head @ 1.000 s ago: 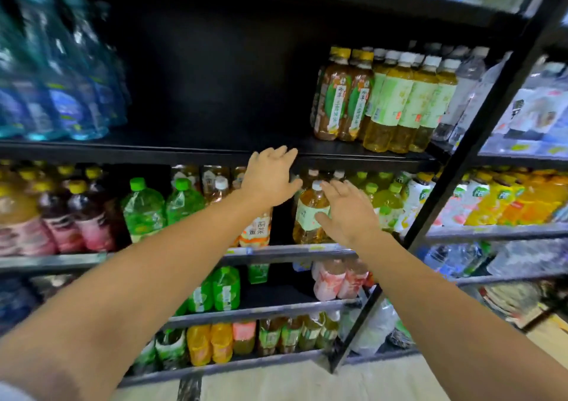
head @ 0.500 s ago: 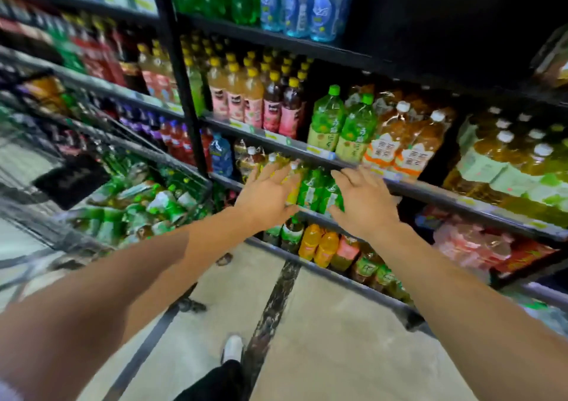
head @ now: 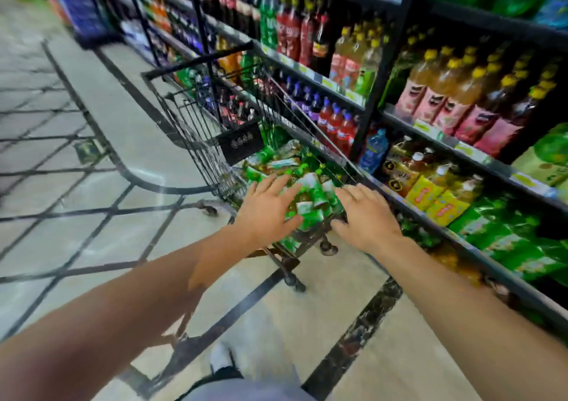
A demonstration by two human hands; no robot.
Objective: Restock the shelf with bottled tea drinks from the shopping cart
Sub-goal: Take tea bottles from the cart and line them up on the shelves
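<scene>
Green-labelled tea bottles (head: 302, 191) heaped in shopping cart (head: 196, 124) beside shelf (head: 461, 142); left hand (head: 267, 207), right hand (head: 365, 216) spread, empty, above heap; risk: loose pile shifts, bottle slips from grab

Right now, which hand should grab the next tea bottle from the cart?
Probably left. The left hand is spread open directly over the green-labelled bottles in the cart; the right hand, also open, sits at the pile's shelf-side edge. Close call.
</scene>
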